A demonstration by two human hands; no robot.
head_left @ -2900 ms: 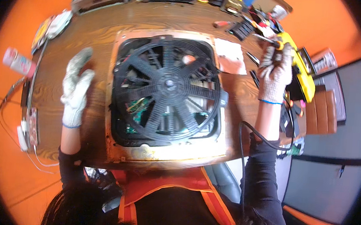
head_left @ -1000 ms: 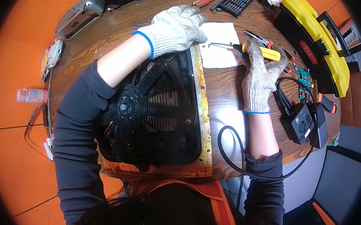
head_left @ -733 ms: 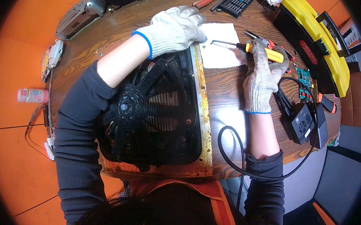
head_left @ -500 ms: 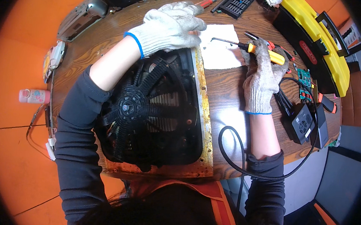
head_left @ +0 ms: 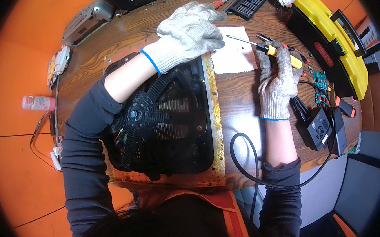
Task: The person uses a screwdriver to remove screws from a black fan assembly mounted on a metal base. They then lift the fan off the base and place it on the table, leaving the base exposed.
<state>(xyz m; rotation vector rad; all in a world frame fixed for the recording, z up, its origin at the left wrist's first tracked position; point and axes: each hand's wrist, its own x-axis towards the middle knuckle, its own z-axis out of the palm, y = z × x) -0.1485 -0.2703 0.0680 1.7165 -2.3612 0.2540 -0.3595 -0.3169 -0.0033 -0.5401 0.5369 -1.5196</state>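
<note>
In front of me lies an opened appliance, its black spoked frame [head_left: 138, 110] set in a housing with a rusty metal edge [head_left: 217, 138]. My left hand [head_left: 190, 32], in a white knitted glove with a blue cuff, is over the housing's far edge, fingers stretched rightward and apart, with nothing visible in them. A sheet of white paper [head_left: 233, 62] lies beside those fingertips. On the right, my gloved right hand [head_left: 279, 76] is closed around a screwdriver [head_left: 291, 59] with a yellow and black handle. Its shaft points left above the paper.
A yellow and black toolbox [head_left: 331, 44] stands at the far right. Pliers [head_left: 298, 51], a green circuit board [head_left: 321, 83] and a black power adapter [head_left: 319, 127] lie nearby. A black cable [head_left: 240, 161] loops near my right forearm. Farther off is a bit case [head_left: 248, 4].
My left hand has shifted to the right, closer to the paper. The screwdriver has turned in my right hand, and its tip sits slightly farther away and to the right.
</note>
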